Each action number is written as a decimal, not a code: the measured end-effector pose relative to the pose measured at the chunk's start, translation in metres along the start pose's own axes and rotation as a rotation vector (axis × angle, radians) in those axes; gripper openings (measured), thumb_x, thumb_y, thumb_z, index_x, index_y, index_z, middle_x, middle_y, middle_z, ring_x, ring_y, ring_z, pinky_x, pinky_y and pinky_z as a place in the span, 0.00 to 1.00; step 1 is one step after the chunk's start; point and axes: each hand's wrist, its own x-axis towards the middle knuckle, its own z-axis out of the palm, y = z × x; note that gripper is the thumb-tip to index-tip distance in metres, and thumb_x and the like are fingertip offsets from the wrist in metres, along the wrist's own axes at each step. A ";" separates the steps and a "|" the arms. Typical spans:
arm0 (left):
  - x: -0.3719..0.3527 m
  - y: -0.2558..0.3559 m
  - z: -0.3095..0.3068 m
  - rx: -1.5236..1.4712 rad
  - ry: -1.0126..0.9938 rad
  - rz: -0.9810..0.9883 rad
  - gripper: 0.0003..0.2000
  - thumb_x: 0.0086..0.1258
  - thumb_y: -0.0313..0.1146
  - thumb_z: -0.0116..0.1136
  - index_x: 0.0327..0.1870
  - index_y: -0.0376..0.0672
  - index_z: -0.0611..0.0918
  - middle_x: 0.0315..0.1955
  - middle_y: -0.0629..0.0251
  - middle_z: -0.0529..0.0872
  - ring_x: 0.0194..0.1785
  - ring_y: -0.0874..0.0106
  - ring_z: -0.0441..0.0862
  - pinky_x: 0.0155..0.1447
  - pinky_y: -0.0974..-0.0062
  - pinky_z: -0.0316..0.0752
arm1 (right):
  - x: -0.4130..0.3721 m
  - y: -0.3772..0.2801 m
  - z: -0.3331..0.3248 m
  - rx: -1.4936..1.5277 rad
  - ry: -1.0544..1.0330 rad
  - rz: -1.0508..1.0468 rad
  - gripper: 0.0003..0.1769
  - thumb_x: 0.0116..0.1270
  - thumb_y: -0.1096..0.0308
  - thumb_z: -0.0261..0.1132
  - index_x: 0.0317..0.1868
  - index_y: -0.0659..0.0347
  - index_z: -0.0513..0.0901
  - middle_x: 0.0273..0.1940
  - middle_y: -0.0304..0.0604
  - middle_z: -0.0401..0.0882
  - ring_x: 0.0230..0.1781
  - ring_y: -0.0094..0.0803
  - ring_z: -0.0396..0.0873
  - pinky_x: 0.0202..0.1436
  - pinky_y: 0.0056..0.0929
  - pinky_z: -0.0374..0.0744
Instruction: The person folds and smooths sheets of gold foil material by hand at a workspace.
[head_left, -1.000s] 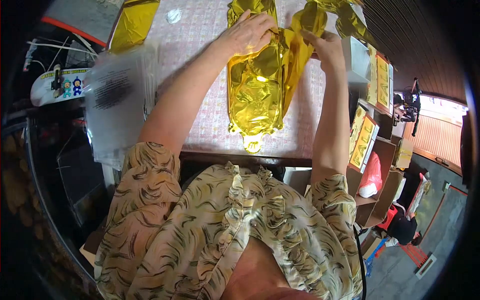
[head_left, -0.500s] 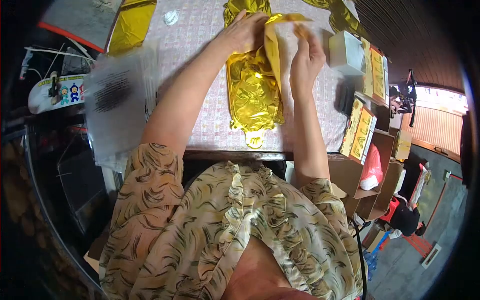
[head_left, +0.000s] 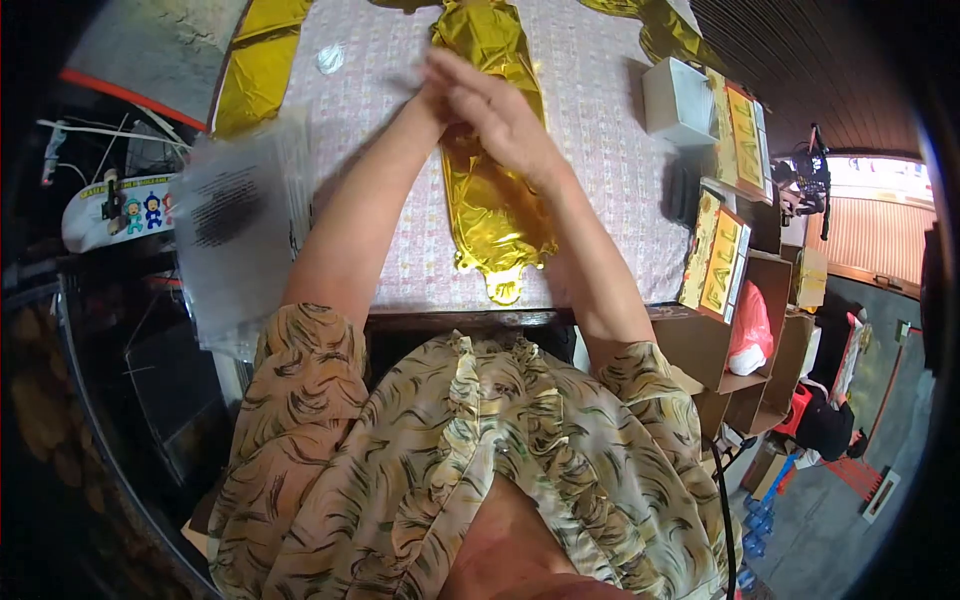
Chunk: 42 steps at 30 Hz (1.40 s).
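Note:
A flat gold foil balloon (head_left: pixel 495 210) lies lengthwise on the cloth-covered table (head_left: pixel 390 240), its small tab towards my body. My right hand (head_left: pixel 500 120) reaches across it to the left, fingers stretched out and nothing visible in them. Beneath or against that palm is my left hand (head_left: pixel 432 102), at the balloon's left edge. Its fingers are mostly hidden and blurred, so what they touch cannot be made out.
More gold foil (head_left: pixel 262 70) lies at the far left, with another piece (head_left: pixel 670 35) at the far right. Clear plastic bags (head_left: pixel 240 220) hang over the left edge. A white box (head_left: pixel 680 100) and printed cartons (head_left: pixel 718 260) stand on the right.
My right hand has moved left from beside the balloon to cross over my left hand. The raised foil flap is now down flat. My left hand has shifted left and slightly nearer.

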 end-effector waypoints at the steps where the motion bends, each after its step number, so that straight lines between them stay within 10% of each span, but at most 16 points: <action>1: 0.010 -0.009 -0.010 -0.001 -0.002 0.001 0.20 0.84 0.41 0.47 0.72 0.47 0.75 0.67 0.63 0.79 0.71 0.67 0.74 0.77 0.63 0.67 | -0.008 -0.007 0.005 0.105 -0.041 -0.035 0.28 0.79 0.70 0.51 0.76 0.69 0.70 0.68 0.53 0.81 0.69 0.40 0.78 0.75 0.34 0.71; 3: 0.050 -0.052 -0.060 0.134 -0.392 0.347 0.22 0.76 0.40 0.59 0.68 0.44 0.78 0.63 0.63 0.83 0.66 0.64 0.79 0.72 0.62 0.72 | -0.010 -0.010 0.004 0.211 -0.086 -0.070 0.27 0.78 0.71 0.50 0.75 0.69 0.72 0.66 0.54 0.83 0.64 0.41 0.82 0.71 0.33 0.75; 4: 0.047 -0.049 -0.061 0.199 -0.583 0.513 0.24 0.71 0.40 0.64 0.66 0.42 0.79 0.61 0.62 0.85 0.63 0.62 0.82 0.70 0.62 0.75 | -0.013 -0.011 -0.002 0.149 0.212 -0.146 0.26 0.79 0.72 0.50 0.74 0.71 0.72 0.66 0.56 0.82 0.67 0.41 0.80 0.74 0.33 0.73; 6: 0.047 -0.030 -0.038 1.416 -0.167 0.435 0.24 0.66 0.40 0.68 0.62 0.43 0.82 0.60 0.55 0.85 0.63 0.54 0.82 0.69 0.60 0.75 | -0.019 0.004 -0.024 0.085 0.506 -0.222 0.26 0.80 0.72 0.49 0.73 0.74 0.72 0.66 0.58 0.81 0.69 0.40 0.79 0.76 0.33 0.70; 8: 0.052 -0.040 -0.048 1.417 -0.186 0.682 0.20 0.70 0.40 0.64 0.60 0.44 0.82 0.61 0.50 0.83 0.65 0.50 0.79 0.69 0.57 0.74 | -0.029 0.055 -0.058 -0.379 0.805 0.127 0.25 0.81 0.67 0.50 0.71 0.71 0.75 0.69 0.59 0.79 0.70 0.45 0.78 0.77 0.36 0.70; 10: 0.055 -0.033 -0.040 1.361 -0.232 0.504 0.19 0.72 0.42 0.61 0.60 0.46 0.83 0.63 0.53 0.83 0.67 0.51 0.78 0.70 0.56 0.73 | -0.036 0.074 -0.063 -0.434 0.520 0.398 0.27 0.83 0.60 0.50 0.74 0.67 0.74 0.73 0.62 0.73 0.78 0.49 0.69 0.81 0.42 0.64; 15: 0.054 -0.046 -0.056 1.535 -0.195 0.636 0.23 0.73 0.43 0.59 0.67 0.47 0.78 0.66 0.52 0.81 0.70 0.52 0.76 0.73 0.56 0.72 | -0.028 0.071 -0.017 -0.798 0.361 0.300 0.31 0.85 0.55 0.44 0.75 0.71 0.68 0.78 0.61 0.65 0.82 0.56 0.57 0.85 0.56 0.51; 22: 0.048 -0.039 -0.061 1.512 -0.269 0.285 0.25 0.75 0.40 0.57 0.72 0.45 0.75 0.72 0.51 0.76 0.75 0.50 0.71 0.77 0.55 0.67 | -0.024 0.081 -0.003 -0.855 0.381 0.265 0.34 0.85 0.52 0.44 0.76 0.74 0.65 0.78 0.63 0.63 0.81 0.60 0.58 0.84 0.57 0.52; 26: 0.051 -0.041 -0.063 1.437 -0.235 0.621 0.25 0.74 0.40 0.60 0.71 0.46 0.76 0.70 0.54 0.79 0.72 0.52 0.74 0.75 0.59 0.69 | -0.026 0.084 0.003 -0.891 0.420 0.244 0.33 0.86 0.51 0.43 0.77 0.70 0.65 0.78 0.61 0.63 0.81 0.59 0.57 0.83 0.61 0.51; 38: 0.063 -0.008 -0.056 1.255 -0.157 0.398 0.19 0.79 0.37 0.59 0.67 0.42 0.81 0.64 0.61 0.85 0.65 0.65 0.82 0.69 0.67 0.75 | -0.027 0.091 0.009 -1.050 0.391 0.263 0.36 0.86 0.46 0.39 0.78 0.67 0.65 0.80 0.57 0.61 0.83 0.54 0.55 0.84 0.61 0.48; 42: 0.084 0.026 -0.065 0.474 0.093 0.171 0.21 0.77 0.45 0.63 0.60 0.38 0.86 0.50 0.60 0.92 0.49 0.68 0.88 0.56 0.68 0.81 | -0.026 0.087 0.010 -1.080 0.377 0.286 0.37 0.85 0.43 0.38 0.81 0.61 0.63 0.82 0.56 0.58 0.84 0.55 0.52 0.84 0.63 0.45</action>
